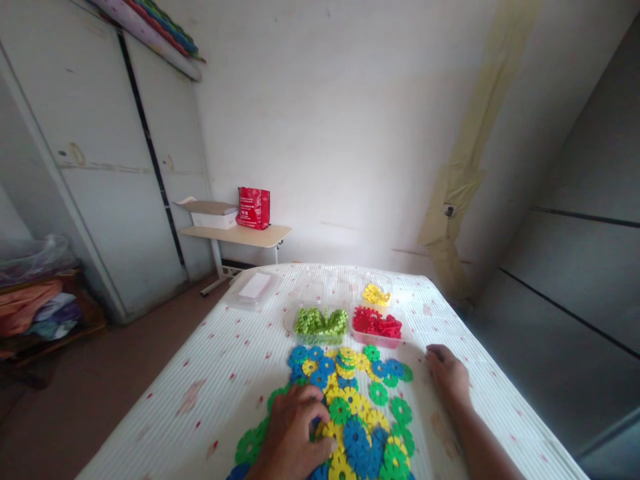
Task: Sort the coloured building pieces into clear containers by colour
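Note:
My left hand (pixel 297 427) is over the left side of a pile of flat, notched plastic discs in blue, yellow and green. Its fingers are bent, with a gap between thumb and forefinger, and it touches the discs below. I make out nothing held in it. A green disc (pixel 339 410) and a yellow disc (pixel 351 399) lie just right of that hand. A small stack of yellow and green discs (pixel 346 362) stands at the pile's far side. To the right of the pile, my right hand (pixel 449 377) rests on the tablecloth, fingers loosely bent and holding nothing visible.
Behind the pile stand clear boxes of light-green pieces (pixel 321 323), red pieces (pixel 376 324) and yellow pieces (pixel 376 294). A clear lid (pixel 255 289) with a white label lies at the table's far left. Beyond, a side table (pixel 240 233) carries a red bag (pixel 254 208).

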Motion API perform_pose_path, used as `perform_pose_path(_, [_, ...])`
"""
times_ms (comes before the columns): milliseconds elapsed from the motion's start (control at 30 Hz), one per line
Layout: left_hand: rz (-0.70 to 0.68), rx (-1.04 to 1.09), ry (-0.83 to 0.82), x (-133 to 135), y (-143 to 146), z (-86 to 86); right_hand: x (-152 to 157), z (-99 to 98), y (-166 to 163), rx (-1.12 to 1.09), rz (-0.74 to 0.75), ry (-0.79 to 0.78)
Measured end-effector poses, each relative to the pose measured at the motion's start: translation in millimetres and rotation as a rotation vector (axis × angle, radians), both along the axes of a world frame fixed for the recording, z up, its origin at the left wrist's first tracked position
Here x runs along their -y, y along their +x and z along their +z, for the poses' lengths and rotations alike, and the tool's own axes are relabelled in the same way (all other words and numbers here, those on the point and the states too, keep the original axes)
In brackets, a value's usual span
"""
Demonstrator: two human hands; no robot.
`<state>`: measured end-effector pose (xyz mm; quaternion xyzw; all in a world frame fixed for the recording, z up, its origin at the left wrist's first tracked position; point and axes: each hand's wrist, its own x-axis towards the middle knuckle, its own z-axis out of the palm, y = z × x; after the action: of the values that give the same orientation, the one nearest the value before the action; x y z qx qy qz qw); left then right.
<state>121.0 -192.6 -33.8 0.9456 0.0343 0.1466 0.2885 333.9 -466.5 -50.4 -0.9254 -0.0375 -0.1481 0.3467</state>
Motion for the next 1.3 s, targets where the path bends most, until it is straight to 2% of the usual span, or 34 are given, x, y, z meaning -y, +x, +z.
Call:
perform_pose_path(233, [0.023, -0.014, 0.008, 7, -2, -1.8, -3, -2.9, 0, -0.010, 0.009, -0.111])
perform_pose_path(433, [-0.007, 0.088, -0.036, 9, -2, 4.4, -2, -3.4, -1, -0.018, 0.016, -0.146])
perform_pose_path(533, [-0.032, 0.068, -0.159, 6, -1, 6.9, -3, -3.1, -2, -0.018, 0.011, -0.154])
perform_pose_path(667, [-0.031, -0.103, -0.444, 3, 3, 14.2, -5, -1.2, -3, -0.024, 0.015, -0.153])
perform_pose_path(800, [-0.101, -0.269, -0.713, 6, 35, 40.9, -7, 1.0, -5, -0.026, 0.028, -0.139])
perform_pose_path(933, [-0.092, -0.191, -0.768, 14, 102, 81.8, -8, 1.4, -4, -0.023, 0.023, -0.118])
perform_pose_path(1033, [-0.076, -0.110, -0.774, 20, 147, 101.3, -8, 1.4, -4, -0.020, 0.021, -0.098])
perform_pose_path(1100, [-0.062, -0.067, -0.776, 23, 165, 104.4, -9, 1.8, -4, -0.016, 0.026, -0.083])
perform_pose_path(1167, [-0.046, -0.044, -0.772, 24, 172, 100.5, -8, 2.5, -5, -0.012, 0.031, -0.066])
perform_pose_path(1300, [0.004, -0.038, -0.733, 16, 162, 80.3, -5, 4.5, -5, -0.008, 0.039, -0.016])
